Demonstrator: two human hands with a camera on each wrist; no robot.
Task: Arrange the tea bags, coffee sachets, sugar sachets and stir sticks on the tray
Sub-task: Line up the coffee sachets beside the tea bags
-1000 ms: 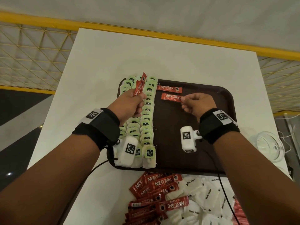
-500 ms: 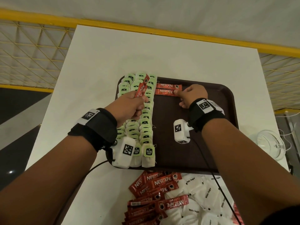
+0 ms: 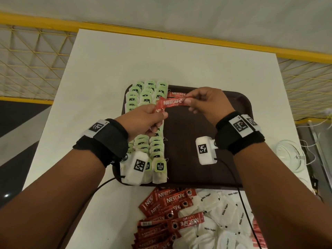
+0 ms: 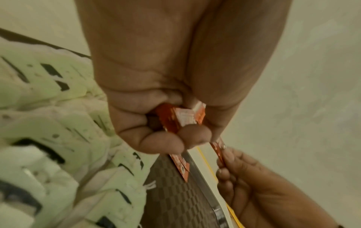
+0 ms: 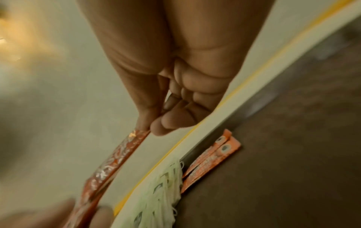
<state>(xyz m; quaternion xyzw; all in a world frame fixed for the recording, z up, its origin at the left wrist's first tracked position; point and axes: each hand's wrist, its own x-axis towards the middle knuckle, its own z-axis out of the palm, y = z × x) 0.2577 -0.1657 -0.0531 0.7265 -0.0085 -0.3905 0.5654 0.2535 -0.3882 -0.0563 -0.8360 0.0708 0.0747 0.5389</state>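
Note:
A brown tray (image 3: 224, 108) lies mid-table, with rows of green tea bags (image 3: 143, 97) along its left side. Red coffee sachets (image 3: 177, 94) lie flat at its far edge; the right wrist view shows two sachets (image 5: 210, 157) there. Above the tray, my left hand (image 3: 158, 112) grips a small bundle of coffee sachets (image 4: 179, 118). My right hand (image 3: 188, 101) pinches the far end of one sachet (image 3: 172, 103) from that bundle between thumb and forefinger. The right wrist view shows this sachet (image 5: 117, 157) running from my fingertips down to the left hand.
A loose pile of coffee sachets (image 3: 167, 212) and white sugar sachets (image 3: 219, 209) lies on the white table (image 3: 107, 69) in front of the tray. A clear glass object (image 3: 289, 155) stands at the table's right edge. A yellow rail (image 3: 161, 33) runs behind the table.
My right hand left the sachet it laid at the tray's far edge and came back to the left hand, now pinching another sachet. My left hand tilted its bundle rightward.

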